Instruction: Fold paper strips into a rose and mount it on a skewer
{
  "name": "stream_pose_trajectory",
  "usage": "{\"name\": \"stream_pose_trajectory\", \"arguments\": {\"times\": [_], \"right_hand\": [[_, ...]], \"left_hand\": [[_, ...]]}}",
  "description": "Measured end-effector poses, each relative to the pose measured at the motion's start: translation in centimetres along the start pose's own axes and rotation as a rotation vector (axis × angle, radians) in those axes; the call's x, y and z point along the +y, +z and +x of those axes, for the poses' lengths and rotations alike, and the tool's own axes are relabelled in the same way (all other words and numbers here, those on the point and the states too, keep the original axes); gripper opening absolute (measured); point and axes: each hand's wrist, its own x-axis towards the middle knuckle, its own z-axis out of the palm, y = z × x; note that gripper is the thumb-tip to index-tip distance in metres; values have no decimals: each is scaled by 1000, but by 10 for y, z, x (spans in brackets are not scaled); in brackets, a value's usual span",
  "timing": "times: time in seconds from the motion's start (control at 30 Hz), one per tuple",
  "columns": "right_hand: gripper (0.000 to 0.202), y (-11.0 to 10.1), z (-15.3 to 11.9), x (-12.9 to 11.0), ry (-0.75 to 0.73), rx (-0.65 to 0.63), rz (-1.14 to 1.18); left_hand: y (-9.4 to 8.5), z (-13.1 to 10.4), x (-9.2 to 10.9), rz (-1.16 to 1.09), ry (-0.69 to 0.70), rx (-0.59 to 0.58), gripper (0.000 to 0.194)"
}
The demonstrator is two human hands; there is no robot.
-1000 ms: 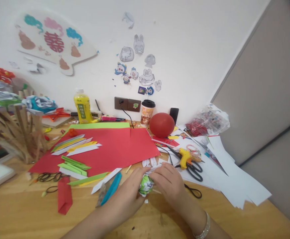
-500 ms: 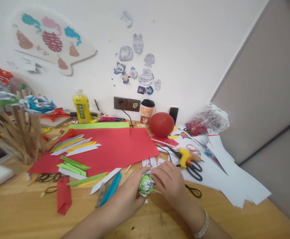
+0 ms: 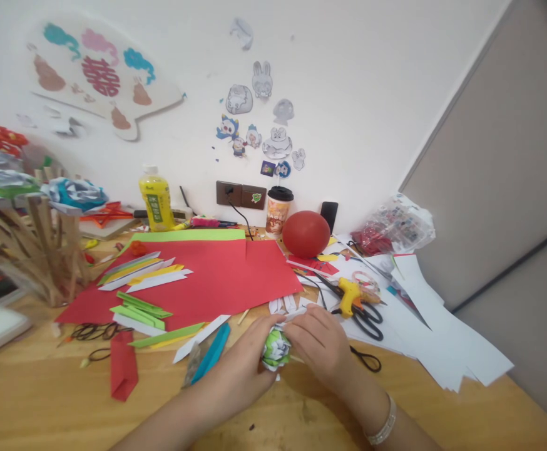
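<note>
Holding a rosette of green and white folded paper point(image 3: 276, 351) low over the worktop point(image 3: 301, 426), near the front and between both hands. Gripping with the left hand point(image 3: 248, 354): thumb along the top, fingers closed around the side. Bending the fingers of the right hand point(image 3: 323, 341) over the upper right, against a white paper end point(image 3: 293, 316); cannot tell from here whether pinching or merely pressing, with the tips partly hidden.

Looks, by judgement, like shaping or tucking the white paper end against the rosette, with the left hand steadying and the right hand doing the finer work. Seems to call next for light, even pressure from the right fingers, close to the edge of the paper, and for a left grip firm enough to stop any turning yet soft enough to spare the folds. Could slip open or crease badly if squeezed too hard.

To the left, near the forearm, see a teal strip point(image 3: 212, 352) and a white strip point(image 3: 201, 339) lying loose, with green strips point(image 3: 139, 313) farther off, partly over a red sheet point(image 3: 217, 294). Beyond the right hand, notice a yellow glue gun point(image 3: 348, 297) just beside black-handled scissors point(image 3: 367, 322), both apart from the fingers.
</note>
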Motion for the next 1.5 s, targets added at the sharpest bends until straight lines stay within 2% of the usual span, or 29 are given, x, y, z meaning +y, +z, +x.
{"name": "stream_pose_trajectory", "arguments": {"times": [0.2,0.53,0.7,0.77,1.03,1.23,1.5], "right_hand": [[26,2,1,7,17,-74,97],[25,5,0,5,21,-112,-10],[20,4,3,3,59,-37,35],[17,4,3,3,91,-21,77],[17,8,-2,6,242,-104,294],[9,10,-1,5,483,-60,493],[14,5,5,5,568,-169,642]], "left_hand": [[0,1,-1,-5,1,-10,69],[1,1,-3,5,26,5,68],[-1,1,-2,6,13,-2,71],[-1,1,-1,5,15,-6,71],[0,1,-1,11,34,-13,71],[1,0,-4,25,63,-3,71],[-1,0,-2,2,58,-29,71]]}}
